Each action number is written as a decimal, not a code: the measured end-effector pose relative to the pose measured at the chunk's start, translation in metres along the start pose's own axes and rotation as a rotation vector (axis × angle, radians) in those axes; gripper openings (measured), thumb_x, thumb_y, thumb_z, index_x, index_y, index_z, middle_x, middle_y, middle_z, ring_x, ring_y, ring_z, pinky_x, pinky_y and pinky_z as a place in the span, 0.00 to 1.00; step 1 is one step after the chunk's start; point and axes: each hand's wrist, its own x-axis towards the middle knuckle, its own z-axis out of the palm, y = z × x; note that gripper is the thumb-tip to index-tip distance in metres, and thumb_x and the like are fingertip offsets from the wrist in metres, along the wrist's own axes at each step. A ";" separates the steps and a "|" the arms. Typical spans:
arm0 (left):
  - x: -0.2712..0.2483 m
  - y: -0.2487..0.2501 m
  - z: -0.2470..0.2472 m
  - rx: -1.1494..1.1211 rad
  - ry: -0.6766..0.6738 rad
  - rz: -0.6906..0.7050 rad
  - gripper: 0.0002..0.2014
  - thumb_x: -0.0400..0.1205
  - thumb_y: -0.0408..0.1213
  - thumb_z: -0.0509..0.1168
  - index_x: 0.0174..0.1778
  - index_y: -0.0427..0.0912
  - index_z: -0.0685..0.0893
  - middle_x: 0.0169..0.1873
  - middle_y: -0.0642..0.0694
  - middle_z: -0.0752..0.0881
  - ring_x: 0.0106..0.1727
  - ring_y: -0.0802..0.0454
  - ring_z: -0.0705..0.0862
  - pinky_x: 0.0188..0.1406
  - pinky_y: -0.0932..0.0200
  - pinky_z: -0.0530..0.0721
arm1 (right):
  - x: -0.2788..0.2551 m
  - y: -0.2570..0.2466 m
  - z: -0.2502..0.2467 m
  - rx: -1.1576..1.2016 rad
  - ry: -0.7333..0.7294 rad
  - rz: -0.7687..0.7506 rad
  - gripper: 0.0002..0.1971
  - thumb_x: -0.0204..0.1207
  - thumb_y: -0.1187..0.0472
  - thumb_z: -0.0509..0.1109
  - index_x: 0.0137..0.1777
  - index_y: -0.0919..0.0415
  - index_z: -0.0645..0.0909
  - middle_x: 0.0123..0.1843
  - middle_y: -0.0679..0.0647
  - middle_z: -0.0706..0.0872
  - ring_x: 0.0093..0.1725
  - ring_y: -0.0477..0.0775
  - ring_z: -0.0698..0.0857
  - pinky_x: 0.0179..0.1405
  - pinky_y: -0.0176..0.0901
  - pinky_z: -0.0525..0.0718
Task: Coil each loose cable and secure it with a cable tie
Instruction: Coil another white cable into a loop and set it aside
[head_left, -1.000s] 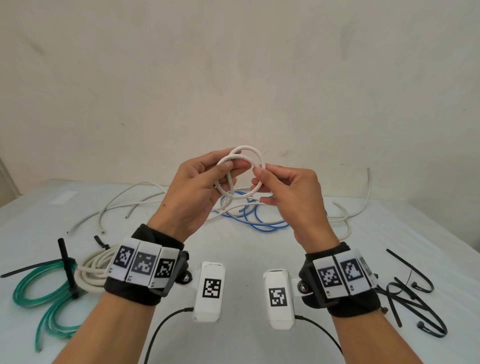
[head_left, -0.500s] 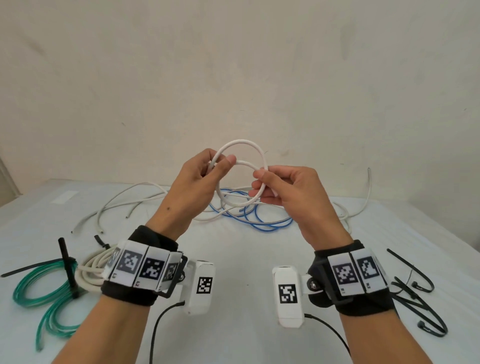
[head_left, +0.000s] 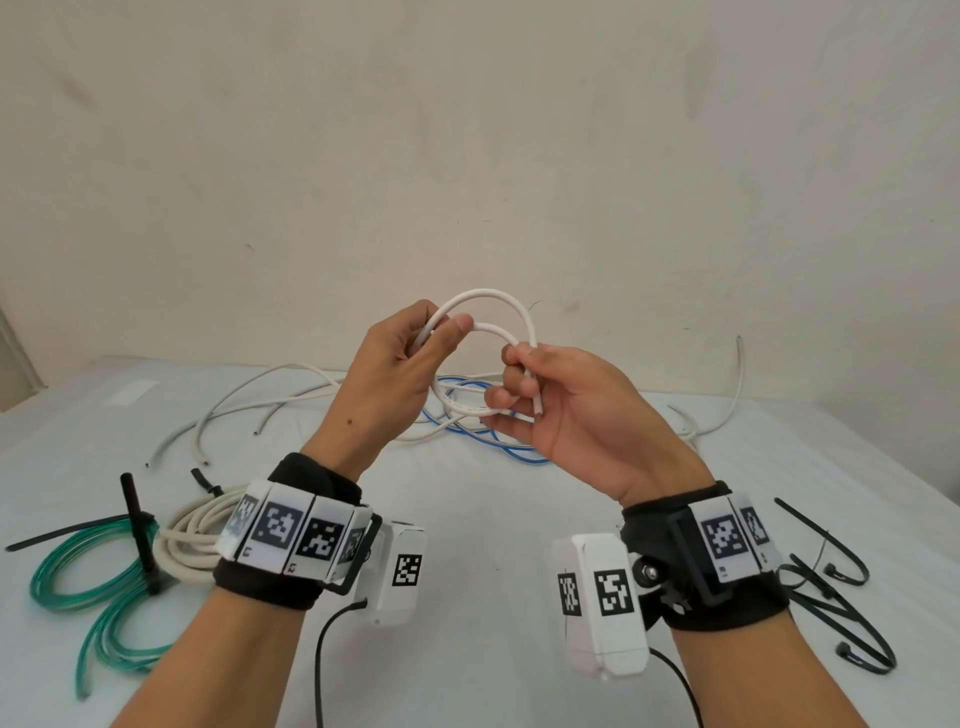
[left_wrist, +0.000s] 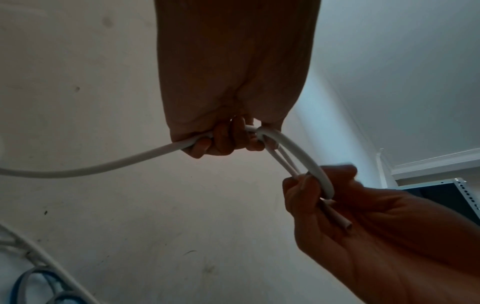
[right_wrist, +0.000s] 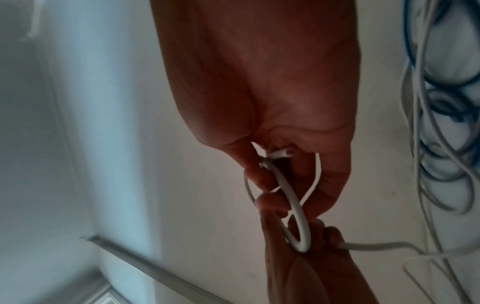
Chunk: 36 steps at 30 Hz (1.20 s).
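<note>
Between both hands, white cable (head_left: 488, 322) coil upright, seemingly

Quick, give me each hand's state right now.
Left hand: closed, gripping the white cable coil at its left side.
Right hand: closed, pinching the coil's right side near the cut end.

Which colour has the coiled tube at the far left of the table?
Green tube, translucent; the head view shows it best.

Beige coil (head_left: 192, 535) partly behind wristband (head_left: 291, 540)
</note>
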 end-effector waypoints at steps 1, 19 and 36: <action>0.000 0.000 0.000 -0.004 0.001 0.000 0.23 0.89 0.47 0.67 0.45 0.26 0.77 0.33 0.42 0.66 0.33 0.52 0.63 0.28 0.67 0.63 | 0.001 0.000 0.000 0.052 -0.011 0.018 0.08 0.91 0.60 0.60 0.51 0.62 0.77 0.32 0.51 0.71 0.35 0.52 0.79 0.51 0.52 0.89; -0.004 0.000 0.010 -0.062 -0.147 -0.035 0.16 0.94 0.41 0.58 0.60 0.45 0.93 0.32 0.55 0.77 0.39 0.56 0.73 0.43 0.70 0.73 | 0.011 0.001 0.006 0.334 0.314 -0.231 0.23 0.93 0.46 0.55 0.36 0.54 0.67 0.28 0.48 0.56 0.26 0.49 0.56 0.35 0.42 0.61; -0.005 0.004 0.023 -0.078 -0.013 -0.111 0.14 0.90 0.40 0.66 0.49 0.31 0.85 0.34 0.42 0.77 0.38 0.49 0.75 0.43 0.52 0.76 | 0.016 0.020 0.019 0.035 0.405 -0.266 0.21 0.95 0.47 0.53 0.40 0.55 0.69 0.31 0.50 0.77 0.36 0.51 0.83 0.50 0.48 0.82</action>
